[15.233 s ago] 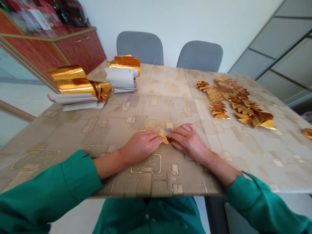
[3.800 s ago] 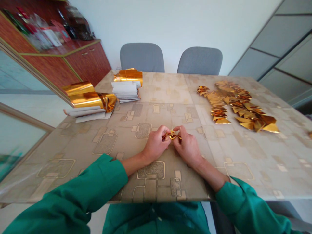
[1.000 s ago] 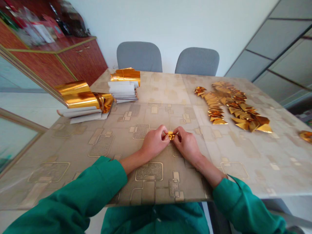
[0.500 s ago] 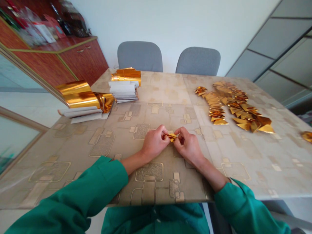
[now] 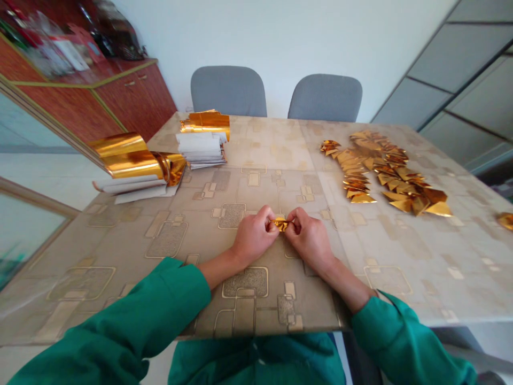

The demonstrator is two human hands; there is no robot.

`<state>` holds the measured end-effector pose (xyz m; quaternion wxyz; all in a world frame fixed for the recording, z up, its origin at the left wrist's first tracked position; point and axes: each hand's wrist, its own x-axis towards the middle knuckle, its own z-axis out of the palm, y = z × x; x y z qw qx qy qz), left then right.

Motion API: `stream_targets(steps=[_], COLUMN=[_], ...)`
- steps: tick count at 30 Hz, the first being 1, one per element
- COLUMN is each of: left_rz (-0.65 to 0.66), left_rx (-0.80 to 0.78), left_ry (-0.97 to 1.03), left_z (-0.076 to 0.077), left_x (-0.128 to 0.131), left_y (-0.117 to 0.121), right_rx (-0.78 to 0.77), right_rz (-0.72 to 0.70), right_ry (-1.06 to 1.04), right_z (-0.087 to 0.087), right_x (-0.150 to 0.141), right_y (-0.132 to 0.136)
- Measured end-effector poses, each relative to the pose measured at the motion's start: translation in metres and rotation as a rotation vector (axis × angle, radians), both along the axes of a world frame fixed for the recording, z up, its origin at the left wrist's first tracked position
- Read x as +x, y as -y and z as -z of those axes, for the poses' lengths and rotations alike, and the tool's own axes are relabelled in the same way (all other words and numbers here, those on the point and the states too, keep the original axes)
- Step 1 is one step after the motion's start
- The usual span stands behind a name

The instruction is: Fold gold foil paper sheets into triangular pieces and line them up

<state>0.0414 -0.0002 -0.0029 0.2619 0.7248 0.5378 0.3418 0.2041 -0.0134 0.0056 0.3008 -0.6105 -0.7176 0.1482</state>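
Note:
A small folded piece of gold foil paper (image 5: 281,224) sits at the middle of the table, pinched between both hands. My left hand (image 5: 254,236) grips its left end with the fingertips. My right hand (image 5: 308,238) holds its right end. Most of the piece is hidden by my fingers, and its exact shape cannot be made out. Both wrists rest close to the table's near edge, with green sleeves (image 5: 120,305) reaching in from either side.
Folded gold triangles (image 5: 385,171) lie in a long heap at the right, with one loose piece (image 5: 505,221) further out. At the back left are gold foil rolls (image 5: 130,158) on white paper and a white paper stack (image 5: 201,147). Two grey chairs (image 5: 228,91) stand behind the patterned table (image 5: 260,155).
Compared with the oldest view, the gold and white piece is now folded much smaller and both hands hold it up close. Over the last second, only slight finger movement shows.

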Motion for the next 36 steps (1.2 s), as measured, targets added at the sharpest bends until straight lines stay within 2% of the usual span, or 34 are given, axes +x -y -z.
stream_targets(steps=[5, 10, 14, 18, 24, 27, 31, 36], left_rz=[0.039, 0.167, 0.219, 0.231, 0.262, 0.271, 0.266, 0.274], left_rx=[-0.044, -0.102, -0.122, -0.127, -0.129, -0.13, -0.13, -0.112], left_ry=[0.032, 0.134, 0.185, 0.169, 0.148, 0.129, 0.111, 0.078], left_z=[-0.001, -0.001, 0.001, 0.002, 0.003, 0.004, 0.005, 0.005], left_x=[0.001, -0.007, -0.012, -0.014, -0.015, -0.016, -0.017, -0.017], left_y=[0.001, 0.002, 0.001, 0.0, -0.001, -0.001, -0.001, -0.002], right_rx=[-0.054, -0.073, -0.089, -0.074, 0.053, 0.081, 0.092, 0.113], right_rz=[0.041, -0.027, -0.116, -0.132, 0.088, 0.207, 0.207, 0.281], right_ry=[-0.071, -0.205, -0.293, -0.331, -0.267, -0.184, -0.115, -0.011], right_z=[0.0, -0.001, -0.004, -0.004, 0.005, 0.01, 0.015, 0.022], right_x=[0.002, 0.015, 0.032, 0.074, 0.18, 0.22, 0.245, 0.258], right_y=[-0.005, -0.008, -0.013, -0.021, -0.031, -0.03, -0.023, -0.024])
